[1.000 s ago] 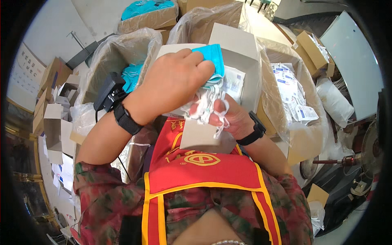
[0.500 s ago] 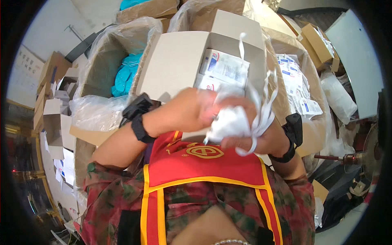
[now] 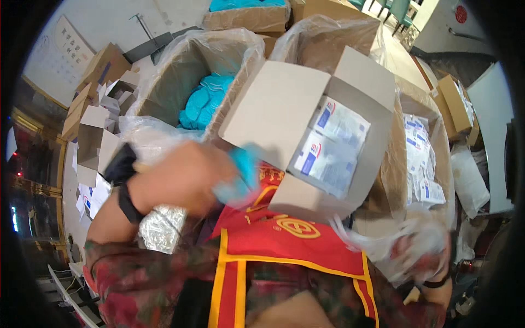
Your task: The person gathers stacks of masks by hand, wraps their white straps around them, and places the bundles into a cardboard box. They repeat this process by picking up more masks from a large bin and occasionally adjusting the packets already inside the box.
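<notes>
My left hand [image 3: 191,172], blurred by motion, is closed on a teal, soft-looking piece [image 3: 245,167] left of the open grey-white carton [image 3: 273,104]. That carton holds flat white packets [image 3: 339,128] with blue and red print. Low on the right, my right hand [image 3: 418,249] is closed around a bundle of white straps [image 3: 377,240], smeared by motion. Similar teal pieces [image 3: 205,104] lie in the plastic-lined cardboard box [image 3: 164,93] at the left.
A lined box [image 3: 396,153] on the right holds many white packets [image 3: 421,158]. Small open cartons [image 3: 95,134] stand at the far left. A silver foil-like bundle [image 3: 162,228] sits under my left forearm. A white wrapped roll [image 3: 469,177] leans at the far right.
My hands, together before the carton, have parted: the left moved left and now has the teal piece, the right went down and right with the white straps. The view has shifted.
</notes>
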The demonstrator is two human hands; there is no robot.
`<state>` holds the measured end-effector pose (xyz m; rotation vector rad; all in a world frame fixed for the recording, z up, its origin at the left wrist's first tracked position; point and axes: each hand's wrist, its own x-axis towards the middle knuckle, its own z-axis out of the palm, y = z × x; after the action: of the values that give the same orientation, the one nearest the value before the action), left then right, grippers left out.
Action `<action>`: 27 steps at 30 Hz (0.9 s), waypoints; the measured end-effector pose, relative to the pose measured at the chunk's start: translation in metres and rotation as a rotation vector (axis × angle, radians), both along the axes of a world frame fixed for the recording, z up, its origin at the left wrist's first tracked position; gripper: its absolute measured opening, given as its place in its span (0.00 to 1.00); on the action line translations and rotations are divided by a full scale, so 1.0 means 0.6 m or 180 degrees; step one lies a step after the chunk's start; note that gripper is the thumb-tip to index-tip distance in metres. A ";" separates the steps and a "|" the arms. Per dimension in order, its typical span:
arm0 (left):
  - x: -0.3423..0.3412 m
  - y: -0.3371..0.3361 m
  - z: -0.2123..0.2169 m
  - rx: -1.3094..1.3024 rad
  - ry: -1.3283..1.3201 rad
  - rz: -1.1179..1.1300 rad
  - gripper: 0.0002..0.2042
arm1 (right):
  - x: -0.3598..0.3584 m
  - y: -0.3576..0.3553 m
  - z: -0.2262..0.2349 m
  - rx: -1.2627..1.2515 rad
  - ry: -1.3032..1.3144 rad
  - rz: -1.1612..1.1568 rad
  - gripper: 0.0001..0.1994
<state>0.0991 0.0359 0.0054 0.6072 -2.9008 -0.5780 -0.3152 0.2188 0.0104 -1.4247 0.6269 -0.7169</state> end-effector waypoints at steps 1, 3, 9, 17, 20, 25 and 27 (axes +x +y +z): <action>0.047 -0.027 -0.018 -0.0223 -0.0060 0.0497 0.13 | -0.008 0.063 0.015 0.1448 -0.0311 -0.2409 0.25; 0.042 -0.026 -0.018 0.0983 0.0943 0.1411 0.08 | -0.024 0.090 -0.009 0.1229 -0.0310 -0.2969 0.29; -0.009 -0.033 -0.115 0.1757 0.0958 0.1324 0.13 | 0.038 -0.004 -0.123 0.1335 -0.0694 -0.2889 0.20; 0.129 -0.294 -0.189 0.1330 0.3499 0.3289 0.32 | 0.072 -0.031 -0.131 0.1126 -0.0953 -0.2450 0.15; 0.126 -0.330 -0.241 0.0353 0.3180 0.4086 0.37 | 0.126 -0.047 -0.112 0.1246 -0.0707 -0.2744 0.13; -0.032 -0.221 -0.251 0.1600 0.2454 0.2893 0.30 | 0.132 -0.114 -0.129 0.0904 0.0137 -0.2354 0.13; -0.109 -0.109 -0.202 0.2559 0.2467 0.1991 0.29 | 0.141 -0.148 -0.137 0.0838 0.0225 -0.2414 0.13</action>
<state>0.0338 -0.0293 -0.1156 1.0093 -1.5781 -1.4525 -0.2304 0.1300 -0.0717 -0.9514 1.2964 -1.1223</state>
